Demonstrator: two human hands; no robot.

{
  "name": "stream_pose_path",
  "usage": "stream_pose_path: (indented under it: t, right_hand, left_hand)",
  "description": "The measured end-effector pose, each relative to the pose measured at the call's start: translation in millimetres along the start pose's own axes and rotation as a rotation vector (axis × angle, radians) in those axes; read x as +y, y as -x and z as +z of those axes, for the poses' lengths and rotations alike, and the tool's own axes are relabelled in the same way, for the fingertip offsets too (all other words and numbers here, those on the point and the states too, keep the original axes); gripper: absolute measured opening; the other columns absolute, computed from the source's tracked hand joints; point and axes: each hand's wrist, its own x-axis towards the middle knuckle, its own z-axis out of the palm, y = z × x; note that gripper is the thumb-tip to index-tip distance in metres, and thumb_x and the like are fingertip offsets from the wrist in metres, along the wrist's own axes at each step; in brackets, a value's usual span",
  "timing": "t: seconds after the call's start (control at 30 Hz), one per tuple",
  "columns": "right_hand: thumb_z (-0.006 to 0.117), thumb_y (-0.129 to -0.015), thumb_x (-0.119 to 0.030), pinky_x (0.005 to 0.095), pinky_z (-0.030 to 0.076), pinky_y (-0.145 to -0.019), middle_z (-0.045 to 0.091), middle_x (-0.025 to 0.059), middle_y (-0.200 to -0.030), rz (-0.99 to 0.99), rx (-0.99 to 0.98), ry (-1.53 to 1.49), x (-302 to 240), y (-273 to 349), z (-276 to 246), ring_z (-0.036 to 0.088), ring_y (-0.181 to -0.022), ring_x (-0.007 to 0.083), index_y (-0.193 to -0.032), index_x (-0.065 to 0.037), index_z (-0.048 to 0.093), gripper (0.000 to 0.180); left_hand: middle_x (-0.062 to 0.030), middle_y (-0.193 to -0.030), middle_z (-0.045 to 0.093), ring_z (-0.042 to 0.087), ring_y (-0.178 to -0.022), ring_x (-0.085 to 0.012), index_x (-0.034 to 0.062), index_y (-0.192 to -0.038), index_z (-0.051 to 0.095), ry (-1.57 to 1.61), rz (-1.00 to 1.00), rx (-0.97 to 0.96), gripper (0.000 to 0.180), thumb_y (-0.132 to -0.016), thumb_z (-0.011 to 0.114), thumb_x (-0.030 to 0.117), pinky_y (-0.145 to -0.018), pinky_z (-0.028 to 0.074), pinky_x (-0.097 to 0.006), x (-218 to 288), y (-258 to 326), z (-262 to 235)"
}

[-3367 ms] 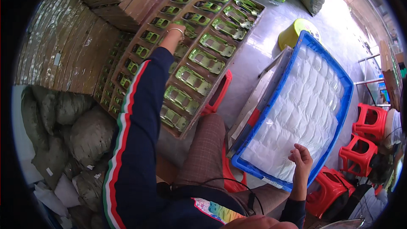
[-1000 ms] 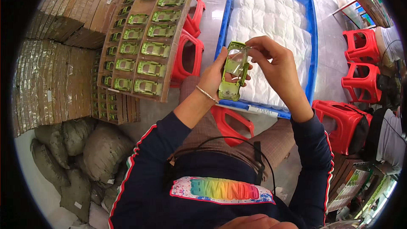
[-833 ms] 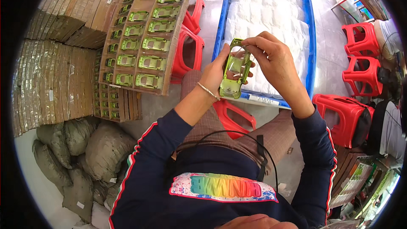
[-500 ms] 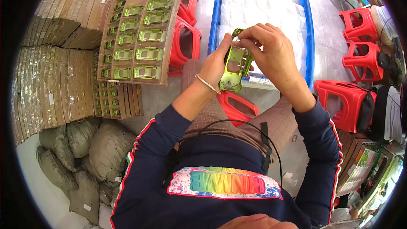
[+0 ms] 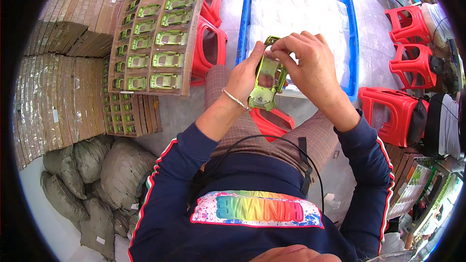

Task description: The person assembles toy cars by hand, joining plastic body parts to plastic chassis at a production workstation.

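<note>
Above my lap, my left hand (image 5: pixel 242 81) grips a green toy car body (image 5: pixel 263 96) by its left side, thumb along the edge. The shell is hollow, with open window gaps. On its far right side, my right hand (image 5: pixel 307 60) has its thumb and forefinger pinched together at the rim. Whether a small piece lies between those fingertips is hidden. To the left, a divided tray (image 5: pixel 186 85) carries rows of similar green car bodies (image 5: pixel 167 60).
Ahead stands a blue-rimmed bin (image 5: pixel 353 29) filled with white bagged material. Red stools (image 5: pixel 383 111) line the right, with more beside the tray. Stacked cardboard trays (image 5: pixel 58 102) rise at the left, above stuffed grey sacks (image 5: pixel 124 167). A black cable (image 5: pixel 318 170) loops over my lap.
The car body has come slightly down and left, with both hands still on it. My right fingers have shifted a little along its far edge.
</note>
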Motion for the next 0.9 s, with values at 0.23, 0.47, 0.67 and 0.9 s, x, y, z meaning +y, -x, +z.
stream_pose_path:
  t: [0.23, 0.47, 0.67, 0.9]
  right_hand:
    - [0.067, -0.075, -0.018, 0.0371, 0.040, -0.085, 0.064, 0.0041, -0.080, -0.127, 0.093, 0.098, 5.0, 5.9, 2.6, 0.057, -0.091, 0.0211, -0.074, -0.009, 0.067, 0.009]
    - [0.064, -0.079, -0.012, 0.0413, 0.049, -0.074, 0.062, 0.0110, -0.091, 0.159, -0.178, -0.214, 13.1, 15.2, 4.6, 0.061, -0.084, 0.0304, -0.079, -0.004, 0.064, 0.008]
    - [0.062, -0.081, -0.010, 0.0425, 0.049, -0.071, 0.059, 0.0123, -0.086, 0.092, -0.067, -0.229, 13.5, 15.8, 0.9, 0.061, -0.081, 0.0329, -0.082, -0.002, 0.061, 0.008]
    - [0.063, -0.080, -0.010, 0.0435, 0.047, -0.072, 0.058, 0.0124, -0.088, 0.098, -0.078, -0.111, 16.0, 22.6, 8.3, 0.059, -0.082, 0.0331, -0.084, -0.002, 0.060, 0.009]
  left_hand:
    - [-0.0125, -0.084, 0.065, 0.068, -0.068, -0.0233, 0.0014, -0.111, 0.054, -0.035, -0.064, -0.077, 0.054, -0.097, 0.039, 0.052, -0.056, 0.056, -0.030, -13.3, -3.5, -9.9]
    - [-0.0137, -0.083, 0.065, 0.067, -0.068, -0.0223, 0.0009, -0.108, 0.056, -0.123, -0.118, -0.062, 0.057, -0.098, 0.034, 0.053, -0.059, 0.055, -0.031, -18.2, -4.3, -5.8]
    - [-0.0115, -0.112, 0.059, 0.066, -0.087, -0.0212, 0.0040, -0.133, 0.041, -0.255, -0.013, -0.273, 0.043, -0.092, 0.049, 0.015, -0.078, 0.054, -0.032, -4.0, 0.8, -9.0]
    - [-0.0108, -0.100, 0.063, 0.069, -0.077, -0.0209, 0.0009, -0.130, 0.043, -0.632, 0.033, -0.106, 0.040, -0.090, 0.046, -0.002, -0.068, 0.056, -0.030, -17.2, -2.1, -18.3]
